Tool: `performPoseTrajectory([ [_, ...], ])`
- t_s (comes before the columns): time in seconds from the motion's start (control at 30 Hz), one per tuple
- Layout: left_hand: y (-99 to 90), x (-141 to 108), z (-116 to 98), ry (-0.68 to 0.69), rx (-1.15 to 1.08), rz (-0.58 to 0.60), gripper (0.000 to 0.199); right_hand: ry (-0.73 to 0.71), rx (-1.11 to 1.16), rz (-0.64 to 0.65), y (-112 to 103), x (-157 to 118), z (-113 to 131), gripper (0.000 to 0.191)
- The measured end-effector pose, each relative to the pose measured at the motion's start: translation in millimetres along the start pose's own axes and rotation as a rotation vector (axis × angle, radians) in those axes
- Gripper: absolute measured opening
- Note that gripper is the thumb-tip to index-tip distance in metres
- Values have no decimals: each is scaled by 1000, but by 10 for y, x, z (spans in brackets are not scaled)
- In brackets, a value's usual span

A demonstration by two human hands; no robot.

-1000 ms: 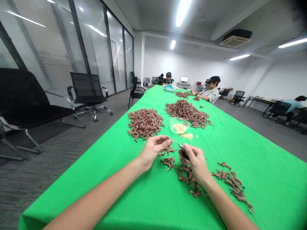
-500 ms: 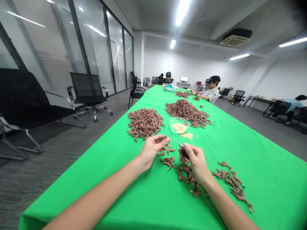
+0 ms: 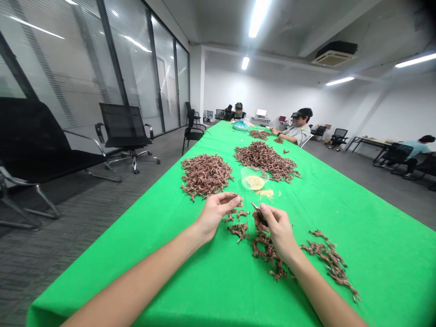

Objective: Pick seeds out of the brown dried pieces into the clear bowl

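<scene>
My left hand (image 3: 216,211) pinches a small brown piece (image 3: 233,194) over the counter (image 3: 218,281); my right hand (image 3: 279,222) grips a pointed metal tool (image 3: 258,211). Almost nothing has moved, so tool and piece stay apart.

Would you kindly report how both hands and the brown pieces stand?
Left hand pinching a brown piece. Right hand gripping a tool. More pieces lie near both hands; bowl just beyond.

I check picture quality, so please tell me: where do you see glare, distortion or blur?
Head view: the ceiling light glares white, and light streaks show on the glass partition; head view: the leftmost black chair looks stretched; head view: the brown piece in the left hand is too small to judge.
</scene>
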State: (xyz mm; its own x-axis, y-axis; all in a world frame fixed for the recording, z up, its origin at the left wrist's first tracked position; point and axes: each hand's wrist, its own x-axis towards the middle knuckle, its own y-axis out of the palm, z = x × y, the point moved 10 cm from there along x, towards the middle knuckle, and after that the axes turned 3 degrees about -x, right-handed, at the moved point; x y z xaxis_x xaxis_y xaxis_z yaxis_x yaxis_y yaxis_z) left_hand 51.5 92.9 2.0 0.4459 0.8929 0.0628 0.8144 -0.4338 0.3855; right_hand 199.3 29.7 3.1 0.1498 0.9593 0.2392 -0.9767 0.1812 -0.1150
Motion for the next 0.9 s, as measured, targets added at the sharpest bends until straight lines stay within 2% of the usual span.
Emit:
performPoseTrajectory([
  [0.2, 65, -13, 2, -22, -14, 52, 33, -10, -5, 15, 9, 6, -15, 51],
  [0.9, 65, -9, -3, -4, 22, 59, 33, -29, -4, 15, 5, 17, 2, 48],
])
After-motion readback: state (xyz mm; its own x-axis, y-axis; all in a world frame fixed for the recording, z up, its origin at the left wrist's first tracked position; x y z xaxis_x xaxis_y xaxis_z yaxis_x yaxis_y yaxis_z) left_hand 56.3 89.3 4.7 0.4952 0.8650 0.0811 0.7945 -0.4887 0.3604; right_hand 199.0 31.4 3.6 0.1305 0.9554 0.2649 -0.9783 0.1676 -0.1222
